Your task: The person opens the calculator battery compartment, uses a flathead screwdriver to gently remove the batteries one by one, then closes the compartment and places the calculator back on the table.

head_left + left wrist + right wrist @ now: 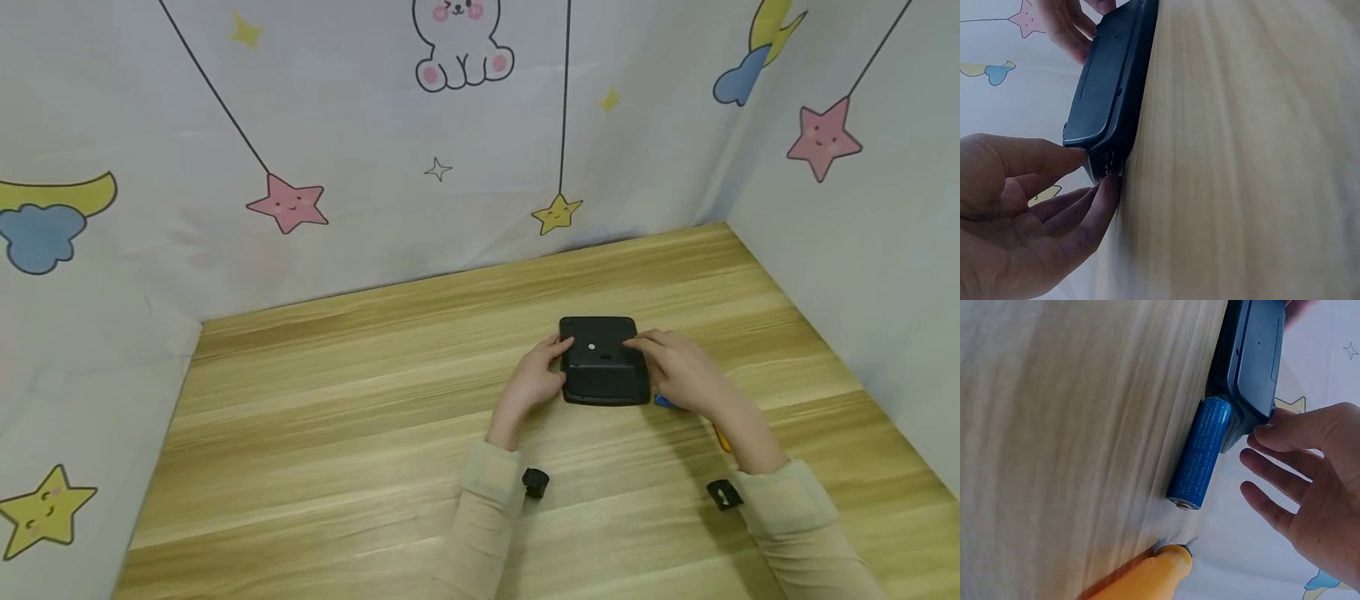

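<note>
A black calculator (606,385) lies on the wood-grain table with its underside up, showing a small white round spot. My left hand (536,379) holds its left edge; in the left wrist view the thumb and fingers (1105,203) pinch the corner. On the opposite side, my right hand (678,371) grips the right edge between thumb and forefinger, the other fingers spread loosely in the right wrist view. A blue cylindrical battery (1200,453) lies right beside the calculator, below the right hand, which partly covers it in the head view.
Close to the battery is an orange handle (1147,578), mostly hidden under the right forearm in the head view. Small black wrist cameras (535,482) sit at both cuffs. A white printed curtain (375,133) with stars borders the wooden table (337,417) at the back and sides.
</note>
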`<state>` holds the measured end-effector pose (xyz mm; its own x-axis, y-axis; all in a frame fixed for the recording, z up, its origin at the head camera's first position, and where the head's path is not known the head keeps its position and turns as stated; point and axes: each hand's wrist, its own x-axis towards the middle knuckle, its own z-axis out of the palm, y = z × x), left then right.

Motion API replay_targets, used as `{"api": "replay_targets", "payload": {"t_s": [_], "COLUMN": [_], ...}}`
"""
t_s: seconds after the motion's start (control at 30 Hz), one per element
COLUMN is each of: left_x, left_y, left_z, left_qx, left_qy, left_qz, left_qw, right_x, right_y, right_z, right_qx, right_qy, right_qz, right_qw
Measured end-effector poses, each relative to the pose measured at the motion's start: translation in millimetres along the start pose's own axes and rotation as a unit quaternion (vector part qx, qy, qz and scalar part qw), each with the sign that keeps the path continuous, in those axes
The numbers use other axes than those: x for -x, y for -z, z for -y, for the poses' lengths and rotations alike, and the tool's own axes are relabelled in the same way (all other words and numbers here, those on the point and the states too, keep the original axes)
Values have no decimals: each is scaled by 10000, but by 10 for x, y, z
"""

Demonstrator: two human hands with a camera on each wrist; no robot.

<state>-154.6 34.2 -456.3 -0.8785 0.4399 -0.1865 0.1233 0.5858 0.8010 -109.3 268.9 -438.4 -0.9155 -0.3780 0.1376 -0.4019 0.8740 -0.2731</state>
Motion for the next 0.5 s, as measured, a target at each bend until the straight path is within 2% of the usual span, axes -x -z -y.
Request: {"api": "replay_targets", "payload": {"t_s": [0.07,0.17,0.33,0.5], "left_x": [-4,-16,-29,-39], "left_y": [3,13,48,72], "left_z": [-5,-19,-64,-81], "left_qx": [-95,-509,-1256,-1580], "left_qy": [-26,-99,-234,-276], "left_qz": [-10,98,418,526], "left_qw": [10000,9986,9909,9857], "right_x": [-2,-8,-18,-23], "right_y": [-4,-12,-14,-7], "right_z": [-7,-9,0,19], "right_qx": [19,23,106,203], "right_qy": [9,29,18,-4], "right_qz": [67,161,282,390], "right_qw": [10000,9999,9995,9990]}}
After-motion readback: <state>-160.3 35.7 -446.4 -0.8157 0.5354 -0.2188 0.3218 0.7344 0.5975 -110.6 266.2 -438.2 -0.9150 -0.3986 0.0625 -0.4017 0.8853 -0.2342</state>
